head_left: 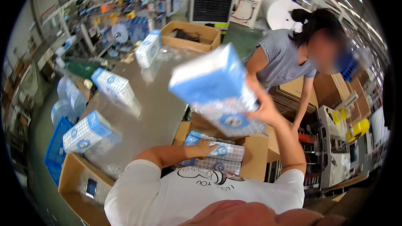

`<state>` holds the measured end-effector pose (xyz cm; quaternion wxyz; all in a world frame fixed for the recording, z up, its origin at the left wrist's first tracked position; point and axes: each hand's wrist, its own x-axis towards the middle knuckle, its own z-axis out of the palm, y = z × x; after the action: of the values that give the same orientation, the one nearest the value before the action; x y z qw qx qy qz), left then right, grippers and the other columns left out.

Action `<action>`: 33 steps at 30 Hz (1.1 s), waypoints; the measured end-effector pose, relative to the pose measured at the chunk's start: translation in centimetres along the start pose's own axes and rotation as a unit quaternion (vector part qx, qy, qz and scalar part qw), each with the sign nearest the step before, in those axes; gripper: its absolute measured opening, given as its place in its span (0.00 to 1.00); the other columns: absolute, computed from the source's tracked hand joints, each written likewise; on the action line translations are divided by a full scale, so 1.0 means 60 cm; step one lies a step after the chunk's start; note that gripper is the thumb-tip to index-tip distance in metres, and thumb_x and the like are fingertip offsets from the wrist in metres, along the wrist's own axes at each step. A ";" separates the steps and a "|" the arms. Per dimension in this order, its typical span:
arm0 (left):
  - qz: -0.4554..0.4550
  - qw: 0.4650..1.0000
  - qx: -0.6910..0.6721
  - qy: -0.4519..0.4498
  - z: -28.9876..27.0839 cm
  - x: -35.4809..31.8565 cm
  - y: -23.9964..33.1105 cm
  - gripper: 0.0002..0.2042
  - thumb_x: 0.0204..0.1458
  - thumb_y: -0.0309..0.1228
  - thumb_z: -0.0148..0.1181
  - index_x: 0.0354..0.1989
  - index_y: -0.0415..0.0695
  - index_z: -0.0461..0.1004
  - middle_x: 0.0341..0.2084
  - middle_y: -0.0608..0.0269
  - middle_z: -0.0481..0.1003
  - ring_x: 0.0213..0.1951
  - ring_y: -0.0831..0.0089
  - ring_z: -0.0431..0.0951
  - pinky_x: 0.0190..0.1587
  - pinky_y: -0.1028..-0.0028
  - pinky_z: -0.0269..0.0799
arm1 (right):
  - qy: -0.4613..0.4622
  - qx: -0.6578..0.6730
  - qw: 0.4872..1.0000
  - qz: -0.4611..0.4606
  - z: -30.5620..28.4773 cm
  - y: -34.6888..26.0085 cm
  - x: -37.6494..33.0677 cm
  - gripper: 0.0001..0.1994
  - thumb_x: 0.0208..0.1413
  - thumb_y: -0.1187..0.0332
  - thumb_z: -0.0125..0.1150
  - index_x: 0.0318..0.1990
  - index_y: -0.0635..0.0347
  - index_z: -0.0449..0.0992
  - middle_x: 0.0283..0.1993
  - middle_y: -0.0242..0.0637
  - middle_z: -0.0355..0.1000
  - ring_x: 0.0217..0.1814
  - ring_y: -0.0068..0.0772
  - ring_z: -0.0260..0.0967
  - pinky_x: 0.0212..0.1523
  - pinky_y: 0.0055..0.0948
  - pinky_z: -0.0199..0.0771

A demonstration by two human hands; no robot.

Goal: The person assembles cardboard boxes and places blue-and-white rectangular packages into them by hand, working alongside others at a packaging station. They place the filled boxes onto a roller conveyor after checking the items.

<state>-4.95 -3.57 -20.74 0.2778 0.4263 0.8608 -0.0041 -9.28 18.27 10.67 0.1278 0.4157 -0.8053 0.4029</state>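
A large blue-and-white patterned package (205,87) is raised above the table's right end, tilted and blurred by motion. My right hand (264,104) is closed on its right side. Below it stands an open cardboard box (256,155) close to my body, with several flat blue-and-white packs (228,152) lying in it. Resting on those packs inside the box is my left hand (204,148), its fingers stretched out and nothing gripped in them.
More such packages (86,132) stand along the grey table (157,104). Cardboard boxes sit at its far end (211,46) and near left (69,184), the latter holding a phone (91,187). A blue crate (52,163) is on the left. A co-worker (284,52) leans in at right.
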 end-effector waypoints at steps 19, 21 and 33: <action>-0.043 0.952 -0.027 0.302 0.038 -0.042 -0.131 0.33 0.59 0.44 0.52 0.69 0.37 0.53 0.70 0.44 0.47 0.71 0.50 0.47 0.71 0.54 0.40 | 0.134 -0.161 0.675 0.708 0.288 0.213 -0.549 0.43 0.57 0.42 0.57 0.70 0.64 0.51 0.68 0.60 0.55 0.72 0.51 0.53 0.65 0.50 0.57; -0.034 0.922 -0.093 0.375 0.063 -0.020 -0.123 0.33 0.60 0.41 0.52 0.68 0.35 0.52 0.70 0.42 0.48 0.71 0.49 0.47 0.71 0.55 0.41 | 0.272 -0.169 0.570 0.757 0.258 0.237 -0.678 0.42 0.51 0.46 0.67 0.60 0.78 0.62 0.49 0.56 0.75 0.50 0.48 0.76 0.46 0.41 0.76; -0.222 0.843 -0.409 0.270 0.057 0.044 -0.203 0.20 0.56 0.36 0.56 0.52 0.34 0.70 0.43 0.43 0.77 0.44 0.50 0.79 0.47 0.61 0.73 | 0.240 -0.206 0.653 0.688 0.070 0.070 -0.670 0.21 0.46 0.53 0.67 0.41 0.60 0.78 0.39 0.45 0.79 0.44 0.43 0.77 0.45 0.39 0.75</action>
<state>-13.56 -10.24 -27.66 0.1749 0.0558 0.8972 0.4016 13.03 39.25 -16.05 0.0849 -0.4053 -0.8646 0.2848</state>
